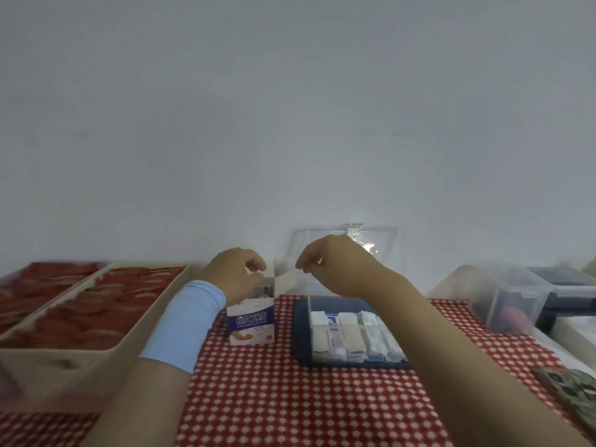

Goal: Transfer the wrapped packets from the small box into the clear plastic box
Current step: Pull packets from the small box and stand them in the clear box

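Observation:
The small purple-and-white box (251, 321) stands upright on the checked cloth. My left hand (233, 274), with a light blue wrist sleeve, curls its fingers round the box's open top. My right hand (335, 264) hovers just right of it, fingertips pinched at the corner of a white wrapped packet (285, 281) above the box's opening. The clear plastic box (309, 306) sits to the right on a dark blue base, its lid (383, 243) raised against the wall. Two rows of white wrapped packets (351, 341) lie inside it.
Two beige trays (106, 353) of red items fill the left side. A clear storage bin (503, 301) and a dark box (561, 279) stand at the right. A patterned object (574, 391) lies at the lower right. The red-and-white checked cloth (274, 398) covers the table.

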Demonstrator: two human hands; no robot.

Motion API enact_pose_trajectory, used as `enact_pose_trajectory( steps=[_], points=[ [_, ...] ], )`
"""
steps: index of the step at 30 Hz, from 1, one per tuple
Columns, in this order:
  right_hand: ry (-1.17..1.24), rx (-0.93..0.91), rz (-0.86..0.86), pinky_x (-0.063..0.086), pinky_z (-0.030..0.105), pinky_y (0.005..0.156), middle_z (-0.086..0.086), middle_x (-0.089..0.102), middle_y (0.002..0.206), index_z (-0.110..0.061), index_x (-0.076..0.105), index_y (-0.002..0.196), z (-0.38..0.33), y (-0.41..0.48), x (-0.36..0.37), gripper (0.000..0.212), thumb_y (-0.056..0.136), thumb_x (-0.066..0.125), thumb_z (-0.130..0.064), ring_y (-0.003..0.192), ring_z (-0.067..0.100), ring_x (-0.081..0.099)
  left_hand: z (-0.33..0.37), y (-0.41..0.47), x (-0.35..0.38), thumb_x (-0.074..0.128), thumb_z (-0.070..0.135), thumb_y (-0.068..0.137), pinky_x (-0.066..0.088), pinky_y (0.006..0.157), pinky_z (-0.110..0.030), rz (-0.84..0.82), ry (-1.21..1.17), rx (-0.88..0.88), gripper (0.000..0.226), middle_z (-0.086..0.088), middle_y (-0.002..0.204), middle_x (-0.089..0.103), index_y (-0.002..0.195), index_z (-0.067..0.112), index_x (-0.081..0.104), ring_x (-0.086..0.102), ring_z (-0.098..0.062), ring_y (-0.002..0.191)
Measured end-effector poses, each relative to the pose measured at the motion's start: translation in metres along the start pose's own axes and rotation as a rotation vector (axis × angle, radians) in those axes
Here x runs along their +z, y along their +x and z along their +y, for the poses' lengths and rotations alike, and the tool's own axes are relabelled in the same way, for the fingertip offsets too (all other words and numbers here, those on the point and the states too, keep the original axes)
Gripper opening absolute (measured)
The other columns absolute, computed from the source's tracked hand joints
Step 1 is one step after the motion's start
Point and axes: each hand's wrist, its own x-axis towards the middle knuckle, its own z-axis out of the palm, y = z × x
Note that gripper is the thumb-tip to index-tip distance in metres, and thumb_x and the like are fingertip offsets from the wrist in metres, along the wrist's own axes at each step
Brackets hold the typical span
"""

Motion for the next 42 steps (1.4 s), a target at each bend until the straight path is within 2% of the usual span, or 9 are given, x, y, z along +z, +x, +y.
enact_pose_trajectory(
  steps=[4, 10, 15, 20, 24, 33, 36, 38, 42],
  points=[
    [0.023, -0.017, -0.032, 0.053, 0.030, 0.095, -0.007, 0.074, 0.111, -0.024, 0.077, 0.110, -0.017, 0.020, 0.023, 0.026, 0.099, 0.055, -0.014, 0.100, 0.011, 0.066, -0.018, -0.004, -0.003, 0.055, 0.028, 0.099, 0.040, 0.094, -0.023, -0.072, 0.121, -0.041, 0.034, 0.002, 0.137, 0.059, 0.131, 0.023, 0.063, 0.056, -0.017, 0.121],
    [-0.105, -0.026, -0.077, 0.055, 0.034, 0.093, -0.010, 0.073, 0.114, -0.031, 0.076, 0.109, -0.031, 0.050, 0.054, 0.023, 0.097, 0.059, -0.021, 0.101, 0.012, 0.066, -0.037, -0.004, -0.001, 0.059, 0.024, 0.096, 0.031, 0.088, -0.015, -0.053, 0.078, 0.026, 0.035, 0.005, 0.136, 0.060, 0.132, 0.026, 0.064, 0.056, -0.012, 0.119],
    [-0.159, -0.016, -0.111, 0.056, 0.031, 0.084, -0.010, 0.074, 0.106, -0.034, 0.076, 0.109, -0.038, 0.066, 0.071, 0.020, 0.094, 0.064, -0.028, 0.094, 0.012, 0.066, -0.051, 0.008, 0.004, 0.054, 0.021, 0.101, 0.037, 0.087, -0.017, -0.032, -0.038, 0.019, 0.028, 0.007, 0.130, 0.063, 0.122, 0.030, 0.069, 0.054, -0.003, 0.098],
    [-0.172, -0.056, -0.211, 0.049, 0.024, 0.065, -0.013, 0.064, 0.076, -0.038, 0.077, 0.101, -0.049, 0.078, 0.091, 0.016, 0.092, 0.064, -0.041, 0.072, 0.009, 0.061, -0.062, 0.013, 0.006, 0.051, 0.014, 0.098, 0.041, 0.090, -0.021, -0.003, -0.086, 0.001, 0.034, 0.006, 0.126, 0.066, 0.120, 0.031, 0.070, 0.053, -0.004, 0.096],
    [-0.237, -0.057, -0.230, 0.050, 0.026, 0.066, -0.011, 0.059, 0.071, -0.042, 0.075, 0.098, -0.053, 0.084, 0.098, 0.017, 0.096, 0.058, -0.044, 0.070, 0.010, 0.059, -0.065, 0.012, 0.005, 0.055, 0.015, 0.094, 0.047, 0.098, -0.027, 0.000, -0.130, -0.004, 0.033, 0.007, 0.121, 0.069, 0.116, 0.032, 0.072, 0.060, -0.007, 0.101],
    [0.114, 0.027, 0.059, 0.056, 0.029, 0.076, -0.014, 0.072, 0.094, -0.031, 0.075, 0.099, -0.033, 0.068, 0.091, 0.014, 0.096, 0.062, -0.033, 0.083, 0.004, 0.063, -0.074, 0.013, 0.002, 0.059, 0.029, 0.093, 0.051, 0.096, -0.037, -0.002, -0.226, 0.024, 0.020, 0.018, 0.105, 0.073, 0.099, 0.039, 0.075, 0.066, -0.004, 0.099],
    [0.171, 0.006, 0.100, 0.054, 0.028, 0.075, -0.017, 0.069, 0.094, -0.033, 0.071, 0.099, -0.028, 0.068, 0.094, 0.011, 0.098, 0.059, -0.034, 0.082, 0.001, 0.062, -0.073, 0.013, 0.005, 0.069, 0.037, 0.086, 0.053, 0.093, -0.037, 0.029, -0.245, 0.016, 0.003, 0.020, 0.089, 0.071, 0.086, 0.037, 0.072, 0.066, -0.001, 0.090],
    [0.190, -0.004, 0.115, 0.050, 0.025, 0.070, -0.022, 0.067, 0.089, -0.036, 0.069, 0.096, -0.027, 0.068, 0.095, 0.008, 0.097, 0.061, -0.038, 0.075, -0.001, 0.060, -0.073, 0.015, 0.009, 0.072, 0.037, 0.084, 0.054, 0.089, -0.036, 0.062, -0.243, 0.005, 0.008, 0.019, 0.085, 0.070, 0.079, 0.041, 0.068, 0.065, -0.001, 0.086],
    [0.252, -0.009, 0.103, 0.047, 0.022, 0.064, -0.021, 0.066, 0.082, -0.041, 0.065, 0.084, -0.024, 0.067, 0.095, 0.008, 0.090, 0.069, -0.046, 0.065, -0.002, 0.059, -0.069, 0.015, 0.013, 0.071, 0.036, 0.087, 0.053, 0.084, -0.028, 0.077, -0.271, 0.000, 0.003, 0.016, 0.087, 0.070, 0.088, 0.034, 0.072, 0.064, -0.003, 0.086]
  ],
)
